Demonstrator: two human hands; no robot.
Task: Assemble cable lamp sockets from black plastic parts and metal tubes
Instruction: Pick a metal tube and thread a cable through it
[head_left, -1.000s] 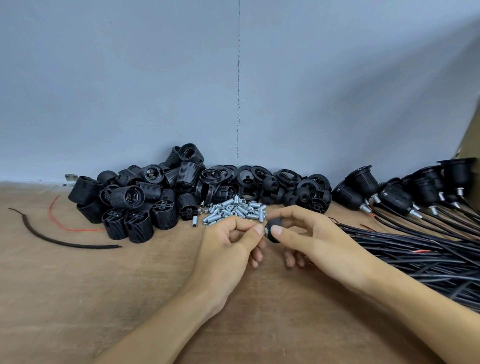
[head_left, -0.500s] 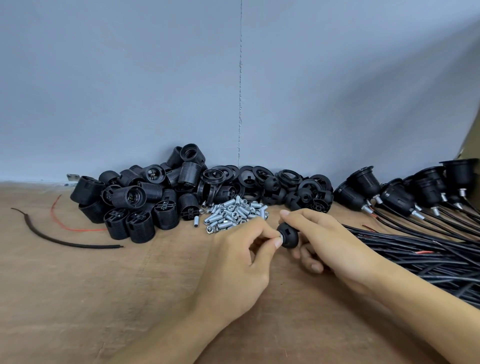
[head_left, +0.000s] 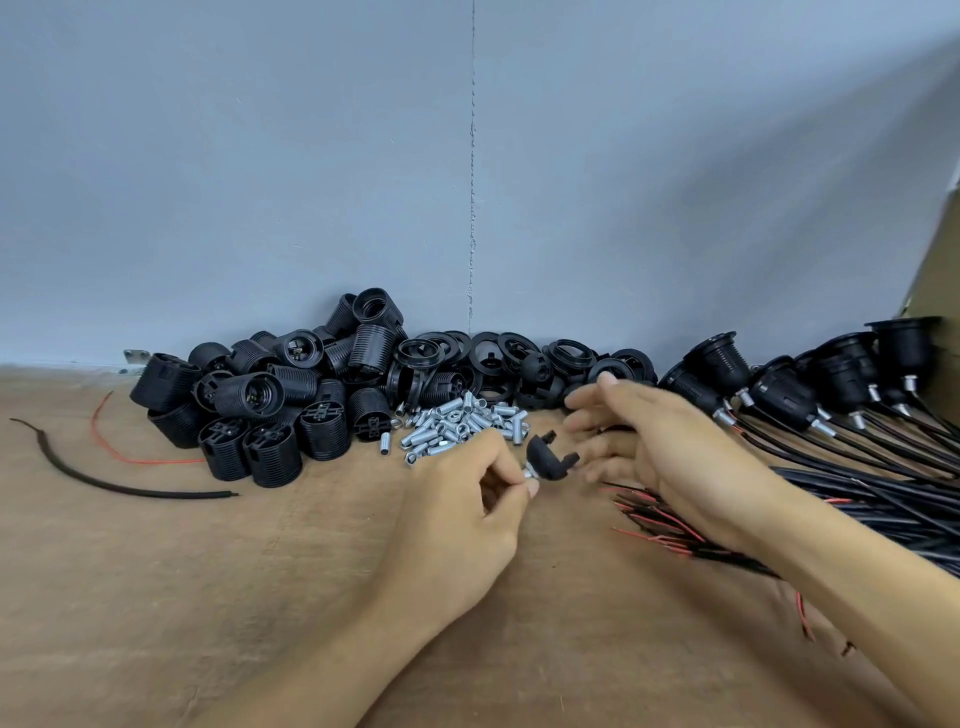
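Observation:
My left hand (head_left: 467, 499) pinches a short metal tube between thumb and forefinger, and a small black plastic cap (head_left: 548, 460) sits on the tube's far end. My right hand (head_left: 660, 447) is just right of the cap, blurred, fingers spread and holding nothing. A pile of small metal tubes (head_left: 462, 421) lies just beyond my left hand. Behind it, black socket bodies (head_left: 270, 410) and black rings and caps (head_left: 519, 364) are heaped against the wall.
Assembled sockets with metal tubes (head_left: 779, 389) lie at the right, their black cables (head_left: 883, 499) fanning over the wooden table (head_left: 208, 597) with red wire ends near my right forearm. A loose black cable (head_left: 104, 478) and a red wire (head_left: 119, 447) lie at the left.
My right hand has let go of the black cap and opened, moving right. My left hand now holds the tube with the cap on it, slightly lower and nearer.

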